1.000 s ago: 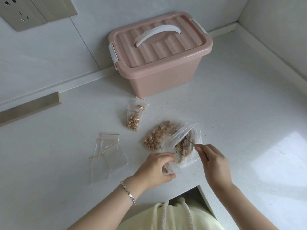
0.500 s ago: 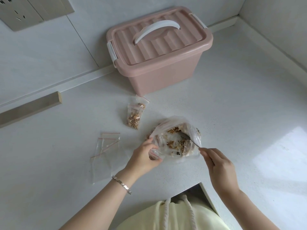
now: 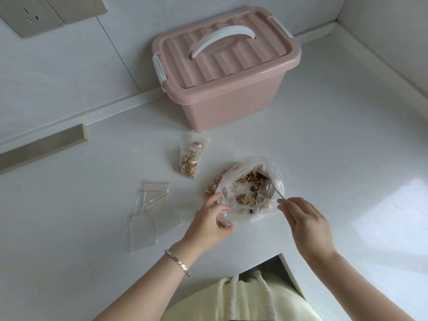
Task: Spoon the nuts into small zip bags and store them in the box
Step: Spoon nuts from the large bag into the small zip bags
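One spoon (image 3: 278, 193), handle down-right toward right hand (image 3: 306, 224)

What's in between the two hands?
Head view: the near part of the big nut bag lies between the left hand, gripping a small zip bag, and the right hand, holding the spoon.

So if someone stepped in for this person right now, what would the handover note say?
Left hand grips a small zip bag beside the open nut bag.
Right hand pinches the spoon, its bowl in the nuts.
Done: one filled bag lies before the pink box.
Left: fill this bag and the empty bags, open the box's lid, store everything.
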Demonstrator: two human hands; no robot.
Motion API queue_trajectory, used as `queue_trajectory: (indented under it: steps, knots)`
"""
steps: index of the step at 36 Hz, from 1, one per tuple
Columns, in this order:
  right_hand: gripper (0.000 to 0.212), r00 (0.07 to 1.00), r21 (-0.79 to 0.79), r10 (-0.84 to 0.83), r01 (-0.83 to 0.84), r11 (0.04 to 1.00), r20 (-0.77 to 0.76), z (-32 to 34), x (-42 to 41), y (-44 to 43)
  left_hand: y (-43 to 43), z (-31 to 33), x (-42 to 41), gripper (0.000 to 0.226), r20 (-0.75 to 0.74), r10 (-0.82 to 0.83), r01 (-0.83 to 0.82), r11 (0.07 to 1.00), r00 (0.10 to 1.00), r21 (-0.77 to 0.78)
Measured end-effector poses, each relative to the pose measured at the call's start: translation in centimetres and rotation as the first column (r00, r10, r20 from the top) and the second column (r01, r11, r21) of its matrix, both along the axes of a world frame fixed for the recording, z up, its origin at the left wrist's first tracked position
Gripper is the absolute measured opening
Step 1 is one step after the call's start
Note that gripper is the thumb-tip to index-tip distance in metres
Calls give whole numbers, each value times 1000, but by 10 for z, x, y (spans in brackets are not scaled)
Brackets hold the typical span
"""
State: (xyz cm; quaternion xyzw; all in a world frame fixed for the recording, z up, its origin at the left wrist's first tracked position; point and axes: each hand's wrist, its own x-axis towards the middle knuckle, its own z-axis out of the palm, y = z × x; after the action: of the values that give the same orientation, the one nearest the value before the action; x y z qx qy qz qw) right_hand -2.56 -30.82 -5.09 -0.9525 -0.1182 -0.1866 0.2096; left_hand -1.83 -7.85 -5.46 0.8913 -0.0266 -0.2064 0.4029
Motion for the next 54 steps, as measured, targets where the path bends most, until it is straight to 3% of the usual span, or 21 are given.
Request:
queue_trajectory:
  steps: [3, 9, 14, 17, 21, 27, 35, 41, 46, 51, 54]
  knots:
    - [57, 998, 32, 41, -39, 999, -54, 0, 2, 4, 0, 1, 0, 39, -1, 17, -17, 1000, 1000, -8]
    - [57, 985, 239, 67, -27, 971, -159, 3, -12, 9, 3, 3, -3, 40, 8, 34, -34, 999, 999, -11]
    - [64, 970, 398, -9, 108, 911, -243, 5, -20, 6, 4, 3, -7, 40, 6, 59, -59, 998, 998, 6]
    - [60, 945, 462, -61, 213, 861, -321, 2, -22, 1, 5, 2, -11, 40, 22, 97, -98, 995, 995, 27]
    - [25, 870, 538, -77, 368, 758, -487, -7, -29, -5, 5, 1, -12, 42, -4, 130, -130, 991, 991, 16]
    - [28, 795, 625, -21, 492, 606, -606, -5, -32, -1, -2, 1, -10, 46, -123, 120, -121, 993, 985, -3]
    - [22, 816, 606, -108, 504, 615, -568, 1, -29, 4, -6, 1, -7, 48, -148, 87, -89, 996, 985, -3]
    - [24, 778, 578, -19, 483, 658, -628, -4, -35, 6, -6, 2, -6, 48, -168, 89, -92, 996, 982, -7]
    - [27, 681, 628, 89, 607, 487, -727, -4, -37, 16, -7, 2, -6, 47, -189, 95, -99, 995, 977, -7]
    - [35, 508, 554, 249, 815, 172, -824, -5, -34, 22, -8, 2, -6, 44, -188, 97, -102, 995, 977, -16]
    - [38, 478, 513, 299, 857, 45, -826, -4, -32, 18, -7, 3, -8, 43, -126, 112, -116, 993, 986, -27]
